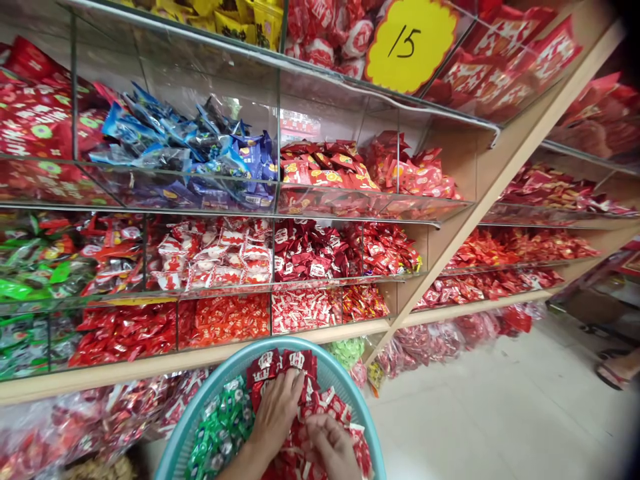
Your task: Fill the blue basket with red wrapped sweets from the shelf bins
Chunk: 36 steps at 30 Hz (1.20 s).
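Note:
A round teal plastic basket (pixel 176 427) sits low in front of me, filled with wrapped candies. Green wrapped candies (pixel 223 423) lie along its left side, dark red candy packets (pixel 263 368) at the far side, and red-and-white wrapped candies (pixel 333 403) on the right. My left hand (pixel 280 407) rests palm down over the dark red packets, fingers extended; its fingertips are partly lost among them. Close beside it, over the red candies, my right hand (pixel 330 443) has its fingers curled together. Whatever is between those fingers is hidden.
Beyond the basket rise shelves with clear-walled bins of candies, including blue packets (pixel 200 143) and red-and-white packets (pixel 215 253). A yellow price sign (pixel 413 43) reads 15. Bagged candies (pixel 425 350) lie beneath the wooden shelf edge. Tiled floor (pixel 480 407) and a person's foot (pixel 617 370) are at right.

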Tool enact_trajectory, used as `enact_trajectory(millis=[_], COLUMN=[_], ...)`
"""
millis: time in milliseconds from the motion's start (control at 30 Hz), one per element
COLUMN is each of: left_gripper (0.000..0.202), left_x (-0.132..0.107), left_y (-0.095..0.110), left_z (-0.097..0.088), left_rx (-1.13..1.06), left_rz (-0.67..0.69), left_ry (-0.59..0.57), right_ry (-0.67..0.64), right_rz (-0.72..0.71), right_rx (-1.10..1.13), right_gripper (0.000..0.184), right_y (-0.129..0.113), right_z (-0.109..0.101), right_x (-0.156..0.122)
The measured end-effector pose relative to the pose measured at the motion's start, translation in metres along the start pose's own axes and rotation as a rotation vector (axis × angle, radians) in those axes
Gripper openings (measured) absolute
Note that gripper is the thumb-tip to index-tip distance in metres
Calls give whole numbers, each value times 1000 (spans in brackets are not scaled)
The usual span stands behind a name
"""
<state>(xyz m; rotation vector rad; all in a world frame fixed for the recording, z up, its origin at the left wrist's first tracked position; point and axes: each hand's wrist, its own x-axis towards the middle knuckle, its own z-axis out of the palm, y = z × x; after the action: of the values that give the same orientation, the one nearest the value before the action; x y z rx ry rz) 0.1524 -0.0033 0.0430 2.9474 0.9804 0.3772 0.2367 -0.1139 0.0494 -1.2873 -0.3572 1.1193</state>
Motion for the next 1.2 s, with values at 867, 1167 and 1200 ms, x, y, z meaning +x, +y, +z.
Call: enact_trajectory(millis=[867,1167,1200], left_gripper=[45,41,41], left_x=[-42,-43,-43], left_y=[-25,-31,-31], left_z=[8,9,9], left_rx=[-128,-167,-172], left_rz=[-69,-93,-97], left_ry=[387,413,402], right_ry=[80,123,131], right_rz=[-891,-1021,-997], right_rx=[-681,-1305,-1376], right_gripper=[22,16,16], right_y=[-219,-275,-275], right_z=[21,53,55], right_x=[70,142,145])
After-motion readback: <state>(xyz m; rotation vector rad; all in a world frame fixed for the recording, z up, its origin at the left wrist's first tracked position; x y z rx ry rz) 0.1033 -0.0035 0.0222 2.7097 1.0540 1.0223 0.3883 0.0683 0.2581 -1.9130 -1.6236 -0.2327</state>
